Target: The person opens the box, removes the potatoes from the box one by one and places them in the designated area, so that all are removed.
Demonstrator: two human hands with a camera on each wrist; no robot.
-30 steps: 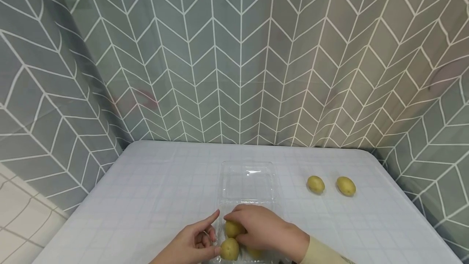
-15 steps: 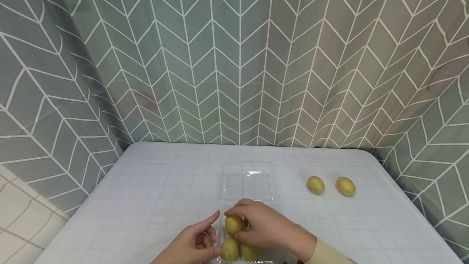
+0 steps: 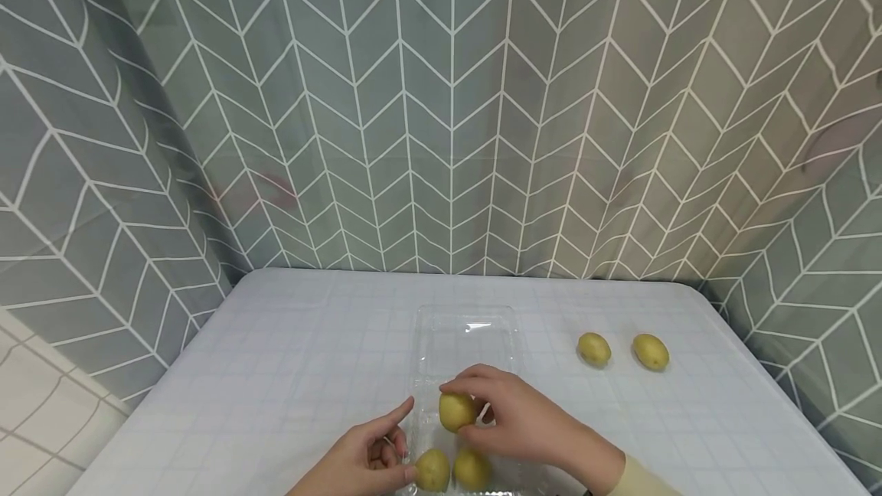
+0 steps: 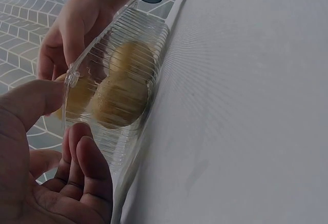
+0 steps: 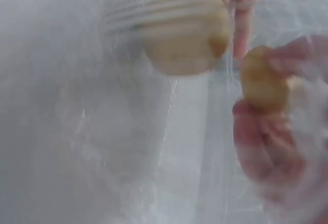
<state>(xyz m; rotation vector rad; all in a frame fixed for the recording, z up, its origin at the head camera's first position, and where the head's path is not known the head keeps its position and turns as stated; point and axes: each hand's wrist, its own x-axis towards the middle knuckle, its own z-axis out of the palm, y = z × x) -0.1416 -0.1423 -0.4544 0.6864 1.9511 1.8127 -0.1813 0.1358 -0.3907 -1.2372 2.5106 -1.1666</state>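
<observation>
In the head view, my right hand (image 3: 510, 412) pinches a yellow potato (image 3: 456, 412) between thumb and fingers, over the rear part of a clear plastic clamshell container (image 3: 499, 473). Two more potatoes lie in the container's front part, one at left (image 3: 432, 470) and one at right (image 3: 472, 470). My left hand (image 3: 361, 451) stays at the container's left side, thumb tip at the rim and forefinger stretched forward. The left wrist view shows its thumb (image 4: 43, 98) touching the rim, the other fingers loosely bent beside the ribbed wall. The right wrist view is blurred.
The container's clear lid (image 3: 466, 339) lies folded back behind it. Two loose potatoes rest on the white tablecloth at right, one nearer (image 3: 594, 349) and one farther right (image 3: 651, 352). A patterned curtain (image 3: 451, 113) hangs behind the table.
My right hand has drawn the held potato a little to the right and back, away from the left wall. The front right potato now shows more fully. My left hand keeps its place.
</observation>
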